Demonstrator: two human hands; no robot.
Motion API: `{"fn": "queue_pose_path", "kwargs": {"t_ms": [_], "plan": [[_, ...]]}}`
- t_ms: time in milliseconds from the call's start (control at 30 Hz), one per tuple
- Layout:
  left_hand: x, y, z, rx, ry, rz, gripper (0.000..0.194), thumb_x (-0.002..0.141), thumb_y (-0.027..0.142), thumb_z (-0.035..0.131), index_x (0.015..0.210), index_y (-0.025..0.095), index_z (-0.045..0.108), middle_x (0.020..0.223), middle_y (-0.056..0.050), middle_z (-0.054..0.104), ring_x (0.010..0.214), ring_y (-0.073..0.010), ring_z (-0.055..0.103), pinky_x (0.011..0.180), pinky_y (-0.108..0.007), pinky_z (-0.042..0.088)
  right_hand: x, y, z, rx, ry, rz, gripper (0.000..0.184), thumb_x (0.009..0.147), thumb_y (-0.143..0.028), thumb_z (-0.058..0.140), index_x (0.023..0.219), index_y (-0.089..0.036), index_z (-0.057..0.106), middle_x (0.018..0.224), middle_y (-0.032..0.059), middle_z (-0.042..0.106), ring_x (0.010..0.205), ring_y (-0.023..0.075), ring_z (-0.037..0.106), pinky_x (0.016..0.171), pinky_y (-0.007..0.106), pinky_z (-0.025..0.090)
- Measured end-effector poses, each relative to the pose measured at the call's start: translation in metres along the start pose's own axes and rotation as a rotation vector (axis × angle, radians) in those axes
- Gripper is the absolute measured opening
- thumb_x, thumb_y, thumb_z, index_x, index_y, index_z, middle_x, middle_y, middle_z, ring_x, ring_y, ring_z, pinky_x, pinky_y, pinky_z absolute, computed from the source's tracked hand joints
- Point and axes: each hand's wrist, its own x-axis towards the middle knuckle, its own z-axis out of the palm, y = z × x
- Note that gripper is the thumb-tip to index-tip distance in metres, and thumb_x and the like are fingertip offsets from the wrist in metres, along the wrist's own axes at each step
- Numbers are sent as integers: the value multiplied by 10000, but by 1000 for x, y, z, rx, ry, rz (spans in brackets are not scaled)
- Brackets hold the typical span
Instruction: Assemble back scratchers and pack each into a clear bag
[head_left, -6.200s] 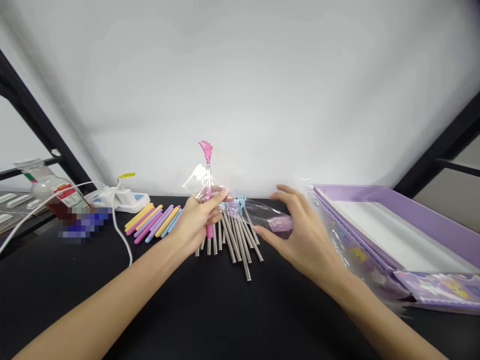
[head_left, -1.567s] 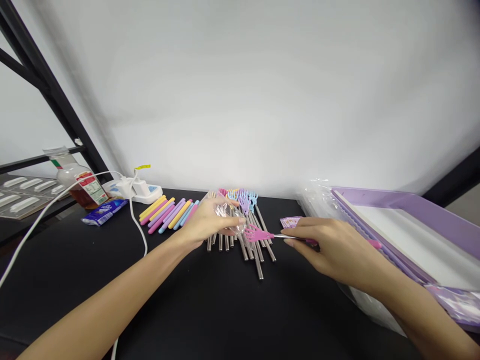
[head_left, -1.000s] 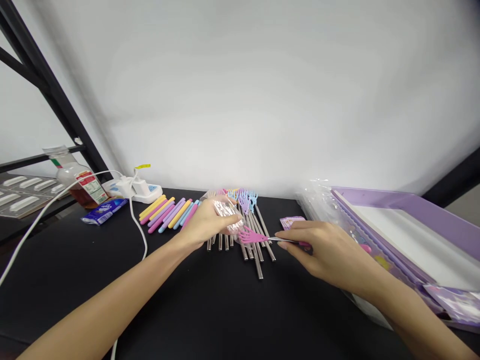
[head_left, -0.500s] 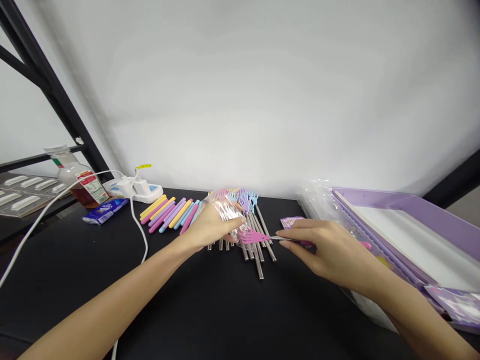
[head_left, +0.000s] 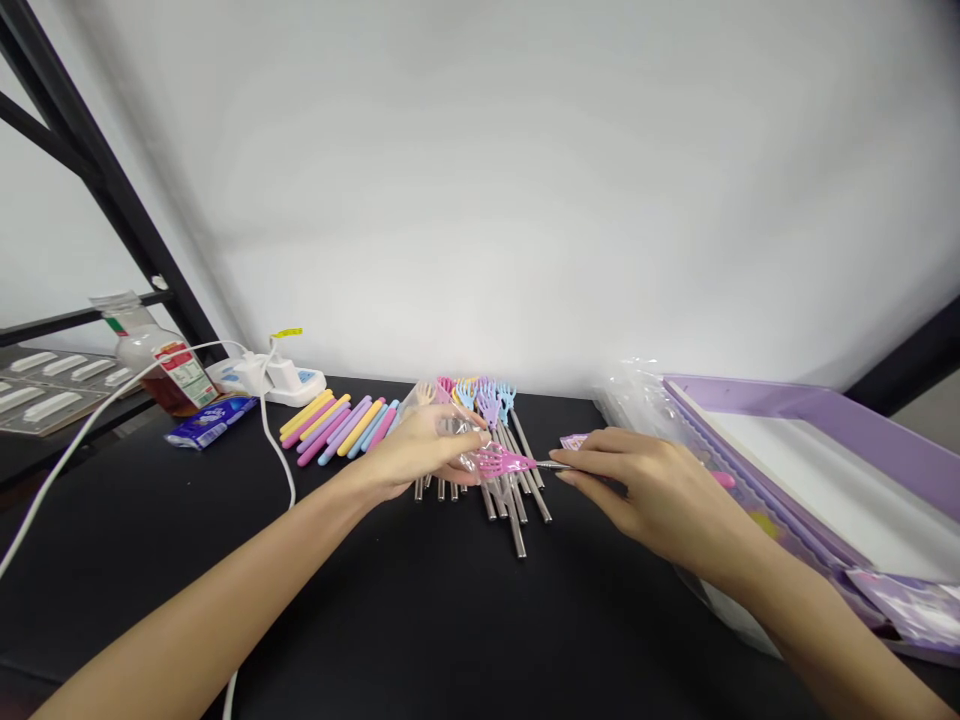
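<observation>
My right hand (head_left: 660, 480) pinches the metal rod of a pink back scratcher (head_left: 508, 462) between thumb and fingers. Its clawed head points left, and a pink end shows beyond my hand on the right. Around a clear plastic bag (head_left: 466, 432), the fingers of my left hand (head_left: 416, 448) are closed. The pink head lies at the bag's mouth, at least partly inside the film. Behind and below both, several back scratchers (head_left: 489, 402) with coloured claw heads and metal rods lie in a row on the black table (head_left: 420, 610).
Coloured handles (head_left: 352, 425) lie in a row on the left. Beyond them are a power strip (head_left: 277, 380) with a white cable, a blue packet (head_left: 211, 420) and a bottle (head_left: 161, 360). A purple tray (head_left: 780, 400) and clear plastic wrap (head_left: 637, 395) stand at right.
My right hand and the pink back scratcher have shifted slightly left and up. The bag has dropped lower around the claw head, and my left hand has drawn back a little.
</observation>
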Motion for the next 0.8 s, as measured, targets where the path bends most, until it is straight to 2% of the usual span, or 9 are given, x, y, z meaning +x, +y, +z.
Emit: {"fn": "queue_pose_path", "kwargs": {"t_ms": [233, 367, 467, 533, 667, 733, 800], "plan": [[-1, 0, 3, -21, -46, -15, 526, 793, 454, 791, 1190, 152, 626, 874, -115, 736, 814, -251, 760, 678, -274, 619, 1, -4, -1, -12, 33, 8, 285, 988, -234, 483, 1082, -204, 751, 962, 97, 727, 872, 255, 694, 742, 391, 553], [-1, -2, 11, -92, -38, -16, 491, 781, 426, 809, 1138, 134, 636, 878, -120, 740, 810, -246, 758, 744, -321, 629, 5, -14, 7, 80, 45, 89, 275, 991, -264, 494, 1063, -225, 757, 927, 86, 728, 811, 229, 683, 731, 367, 544], [-2, -2, 15, -152, -56, 10, 437, 784, 411, 808, 1080, 133, 644, 922, -126, 746, 833, -236, 753, 792, -347, 622, 9, -23, 14, 224, 38, 167, 258, 989, -289, 510, 1027, -229, 758, 802, 55, 700, 698, 193, 641, 648, 330, 509], [-3, -4, 15, -164, -82, 35, 416, 790, 429, 798, 1048, 136, 656, 946, -124, 744, 860, -230, 746, 816, -357, 615, 11, -29, 16, 335, 40, 212, 238, 974, -280, 525, 1040, -223, 747, 779, 44, 691, 691, 184, 630, 643, 326, 501], [-2, -6, 15, -179, -70, 97, 398, 752, 422, 827, 992, 136, 688, 947, -102, 719, 896, -213, 710, 816, -350, 601, 11, -30, 15, 643, -2, 269, 300, 901, -224, 583, 1196, -222, 635, 954, 57, 689, 764, 172, 654, 717, 323, 561], [-2, -5, 14, -253, -29, 143, 366, 723, 374, 854, 939, 125, 694, 932, -88, 707, 864, -186, 688, 805, -324, 586, 10, -26, 13, 830, -44, 298, 339, 891, -263, 620, 1223, -232, 561, 1033, 65, 669, 799, 165, 675, 752, 313, 587], [0, -2, 11, -327, 11, 179, 322, 720, 338, 858, 879, 113, 693, 892, -74, 699, 822, -160, 669, 803, -302, 568, 8, -19, 10, 934, -97, 365, 324, 893, -337, 652, 1179, -231, 541, 992, 58, 672, 790, 171, 699, 746, 309, 600]]}}
